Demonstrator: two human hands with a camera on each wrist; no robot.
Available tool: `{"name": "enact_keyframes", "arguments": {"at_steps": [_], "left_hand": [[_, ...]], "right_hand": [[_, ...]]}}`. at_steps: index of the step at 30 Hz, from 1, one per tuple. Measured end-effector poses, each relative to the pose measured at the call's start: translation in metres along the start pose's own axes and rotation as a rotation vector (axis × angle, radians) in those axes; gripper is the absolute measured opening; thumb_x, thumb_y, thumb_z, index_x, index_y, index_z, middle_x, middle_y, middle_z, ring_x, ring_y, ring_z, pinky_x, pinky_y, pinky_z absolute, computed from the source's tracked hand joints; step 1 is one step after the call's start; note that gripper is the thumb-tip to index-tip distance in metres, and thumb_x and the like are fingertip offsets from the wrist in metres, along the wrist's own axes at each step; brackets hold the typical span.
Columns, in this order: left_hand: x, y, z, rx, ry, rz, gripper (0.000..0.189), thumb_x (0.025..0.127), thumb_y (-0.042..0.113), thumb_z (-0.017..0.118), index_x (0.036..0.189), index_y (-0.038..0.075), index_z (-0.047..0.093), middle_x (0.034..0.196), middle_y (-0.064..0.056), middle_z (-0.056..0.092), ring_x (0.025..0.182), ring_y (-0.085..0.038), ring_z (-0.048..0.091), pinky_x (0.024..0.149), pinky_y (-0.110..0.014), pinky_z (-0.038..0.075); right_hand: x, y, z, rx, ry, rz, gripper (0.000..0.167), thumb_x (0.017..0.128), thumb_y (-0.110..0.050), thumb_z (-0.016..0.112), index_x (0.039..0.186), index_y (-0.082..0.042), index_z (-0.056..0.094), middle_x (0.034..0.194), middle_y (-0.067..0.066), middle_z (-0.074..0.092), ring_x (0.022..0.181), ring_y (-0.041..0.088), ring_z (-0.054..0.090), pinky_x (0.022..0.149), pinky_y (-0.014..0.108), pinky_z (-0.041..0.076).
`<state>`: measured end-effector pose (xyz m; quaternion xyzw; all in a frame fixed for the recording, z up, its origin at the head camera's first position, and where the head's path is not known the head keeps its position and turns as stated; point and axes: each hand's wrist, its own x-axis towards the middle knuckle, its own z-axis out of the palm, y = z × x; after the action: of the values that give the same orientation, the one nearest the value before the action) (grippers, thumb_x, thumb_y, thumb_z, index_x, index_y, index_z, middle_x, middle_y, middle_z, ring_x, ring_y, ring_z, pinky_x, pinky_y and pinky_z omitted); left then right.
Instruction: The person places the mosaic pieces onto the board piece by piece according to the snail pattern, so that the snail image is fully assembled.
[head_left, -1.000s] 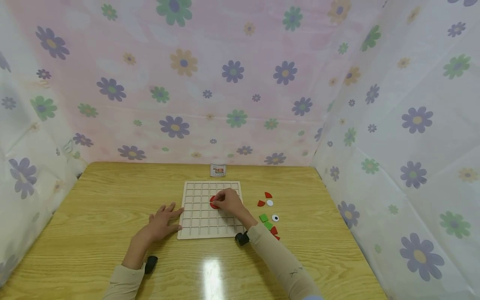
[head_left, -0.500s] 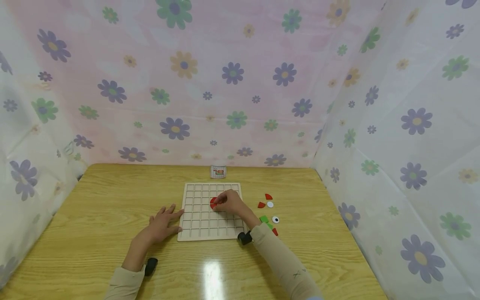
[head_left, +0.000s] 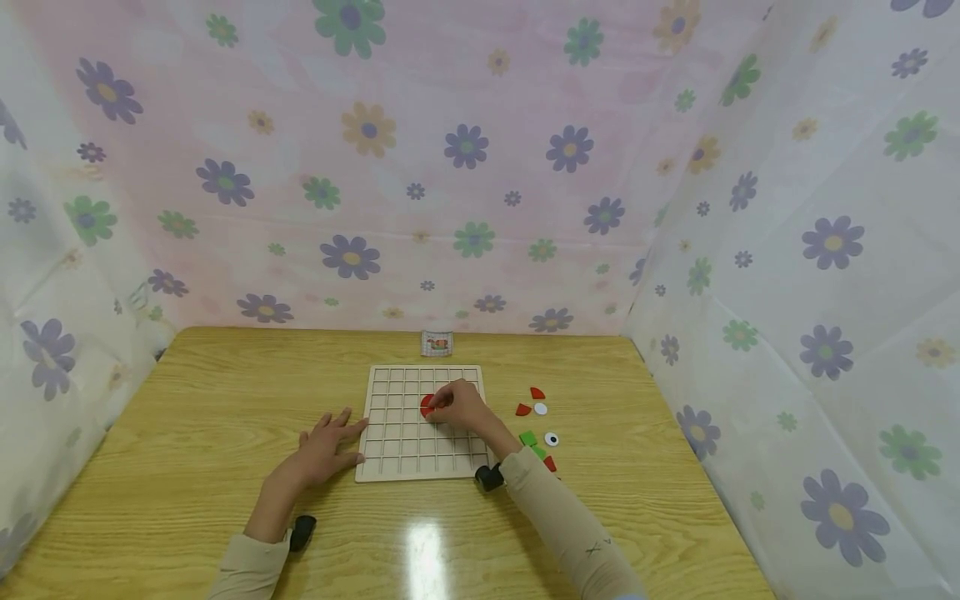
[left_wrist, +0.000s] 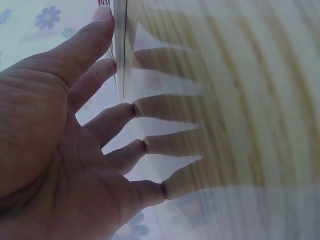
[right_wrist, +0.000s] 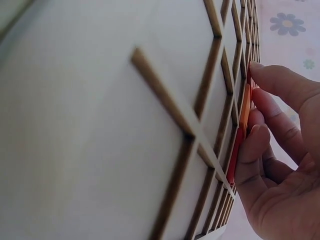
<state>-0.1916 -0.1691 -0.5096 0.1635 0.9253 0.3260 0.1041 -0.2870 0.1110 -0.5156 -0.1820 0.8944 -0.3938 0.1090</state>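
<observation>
My left hand (head_left: 324, 450) lies with fingers spread on the table, its fingertips and thumb touching the left edge of the pale wooden grid board (head_left: 386, 442). In the left wrist view, the left hand's (left_wrist: 75, 135) fingers are extended against the tabletop. Over the board's middle, my right hand (head_left: 459, 406) has its fingers curled beside red curved pieces (head_left: 426, 406). From the right wrist view, the right hand (right_wrist: 280, 145) pinches a small orange piece (right_wrist: 245, 107) at the grid, with a red piece (right_wrist: 234, 157) just below it. Part of the orange piece is hidden by fingertips.
Right of the board lie loose red pieces (head_left: 537, 393), a white disc (head_left: 541, 409), green pieces (head_left: 528, 438) and a white disc with a black dot (head_left: 552, 439). A small picture card (head_left: 437, 343) lies behind the board. Flowered sheets (head_left: 420, 167) enclose the wooden table (head_left: 225, 375).
My right hand has shifted very slightly right, showing more red beside its fingertips than a second ago. The left hand keeps its place at the board's edge.
</observation>
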Motion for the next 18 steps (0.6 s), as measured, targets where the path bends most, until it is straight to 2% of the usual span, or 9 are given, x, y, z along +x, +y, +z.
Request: {"name": "enact_keyframes", "arguments": {"at_steps": [9,11,18], "left_hand": [[0.0,0.0,0.0,0.008,-0.007,-0.002,0.062,0.094,0.021,0.073,0.148,0.001,0.051,0.157,-0.039,0.027,0.142,-0.067,0.015,0.098,-0.089,0.012],[-0.001,0.0,0.0,0.008,-0.011,-0.004,0.061,0.094,0.021,0.073,0.148,0.001,0.051,0.157,-0.039,0.026,0.143,-0.066,0.015,0.099,-0.089,0.012],[-0.001,-0.002,-0.001,0.009,-0.005,0.004,0.061,0.095,0.021,0.072,0.148,0.0,0.051,0.157,-0.039,0.026,0.142,-0.067,0.014,0.099,-0.089,0.011]], "right_hand": [[-0.004,0.0,-0.004,0.038,0.01,-0.015,0.017,0.085,-0.016,0.084,0.096,-0.005,0.078,0.091,0.005,0.073,0.074,0.011,0.059,0.068,0.026,0.05],[-0.006,0.002,-0.007,0.059,0.02,-0.04,0.017,0.085,-0.014,0.083,0.098,-0.004,0.078,0.092,0.007,0.073,0.073,0.01,0.059,0.067,0.025,0.05],[-0.029,0.004,-0.031,0.144,0.064,-0.122,0.017,0.091,-0.009,0.076,0.104,0.003,0.076,0.098,0.015,0.072,0.078,0.018,0.063,0.069,0.027,0.052]]}}
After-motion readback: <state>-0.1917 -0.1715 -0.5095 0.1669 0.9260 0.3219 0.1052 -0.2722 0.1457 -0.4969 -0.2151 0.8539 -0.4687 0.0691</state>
